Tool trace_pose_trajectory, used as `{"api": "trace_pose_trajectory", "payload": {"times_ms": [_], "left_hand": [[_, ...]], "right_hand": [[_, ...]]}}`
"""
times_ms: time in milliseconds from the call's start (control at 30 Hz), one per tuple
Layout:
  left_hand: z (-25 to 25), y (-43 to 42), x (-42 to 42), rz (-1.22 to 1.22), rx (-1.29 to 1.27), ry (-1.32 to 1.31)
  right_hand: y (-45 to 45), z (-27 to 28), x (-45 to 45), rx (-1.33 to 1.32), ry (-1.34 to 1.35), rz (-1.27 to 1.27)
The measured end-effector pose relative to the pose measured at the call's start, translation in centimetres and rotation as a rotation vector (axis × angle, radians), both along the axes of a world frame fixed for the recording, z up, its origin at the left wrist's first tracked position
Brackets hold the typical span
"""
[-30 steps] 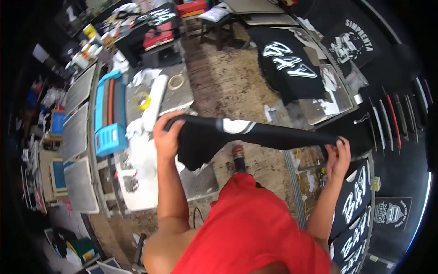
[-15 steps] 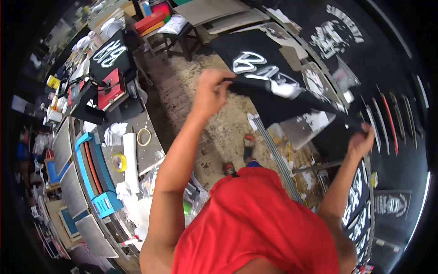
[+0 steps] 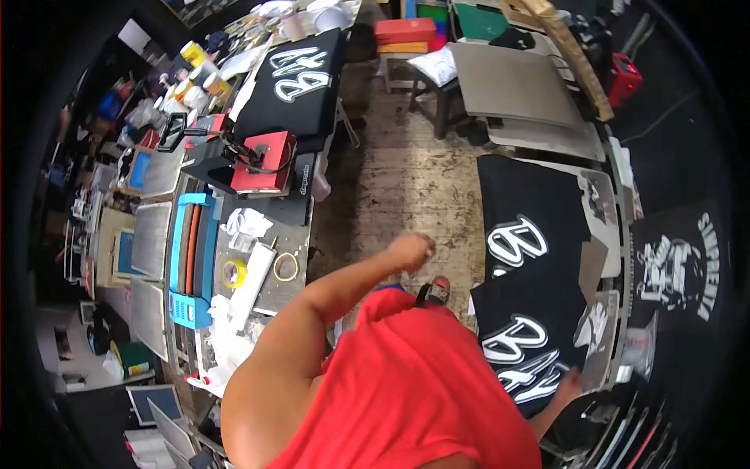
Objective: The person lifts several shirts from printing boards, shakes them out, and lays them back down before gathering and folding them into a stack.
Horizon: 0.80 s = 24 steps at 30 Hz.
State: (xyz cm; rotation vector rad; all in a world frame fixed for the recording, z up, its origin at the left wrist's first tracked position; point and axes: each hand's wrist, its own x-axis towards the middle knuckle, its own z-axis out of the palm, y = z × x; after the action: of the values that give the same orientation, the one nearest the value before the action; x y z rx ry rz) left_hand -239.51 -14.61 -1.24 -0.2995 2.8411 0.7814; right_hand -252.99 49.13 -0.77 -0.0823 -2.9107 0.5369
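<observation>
My left hand [image 3: 412, 250] hangs over the floor aisle in front of my red shirt, fingers curled in and nothing visible in them. At the right, a black fabric piece [image 3: 508, 301] with white-outlined lettering lies on the side table, overlapping a second black printed piece [image 3: 531, 187] beyond it. My right hand [image 3: 573, 384] is low beside the lettering of the nearer piece, close to its right edge. Its fingers are blurred, so I cannot tell whether they grip the cloth.
Left of the aisle, a bench carries a red heat press [image 3: 267, 152], a blue roller machine [image 3: 184, 310], yellow tape [image 3: 234, 273], a tape ring [image 3: 286, 267] and a white roll [image 3: 255, 278]. A black printed piece [image 3: 293, 98] lies beyond. A stool [image 3: 433, 98] stands ahead.
The black fabric stretched between my hands now lies on the right-hand table. My left hand has let go and dropped over the aisle; my right hand is lower. The view has turned.
</observation>
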Motion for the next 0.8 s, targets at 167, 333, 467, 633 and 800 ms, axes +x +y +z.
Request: {"api": "trace_pose_trajectory", "payload": {"times_ms": [167, 333, 467, 633, 800], "left_hand": [[-0.6, -14.6, -0.6, 0.521, -0.208, 0.299], [2.9, -30.8, -4.1, 0.835, -0.407, 0.612], [6.2, -41.7, -7.9, 1.111, -0.452, 0.312], [5.2, -49.9, -10.5, 1.166, -0.367, -0.003], [7.4, -54.1, -8.7, 1.2, -0.147, -0.061]], "right_hand": [[-21.1, 5.3, -18.2, -0.598, -0.217, 0.32], [-49.7, 5.9, -22.5, -0.933, -0.55, 0.772], [-67.8, 5.0, -18.0, -0.615, -0.517, 1.07], [-81.9, 3.9, -14.2, -0.522, -0.757, 1.173], [-93.2, 1.8, -18.0, -0.65, -0.909, 1.181]]}}
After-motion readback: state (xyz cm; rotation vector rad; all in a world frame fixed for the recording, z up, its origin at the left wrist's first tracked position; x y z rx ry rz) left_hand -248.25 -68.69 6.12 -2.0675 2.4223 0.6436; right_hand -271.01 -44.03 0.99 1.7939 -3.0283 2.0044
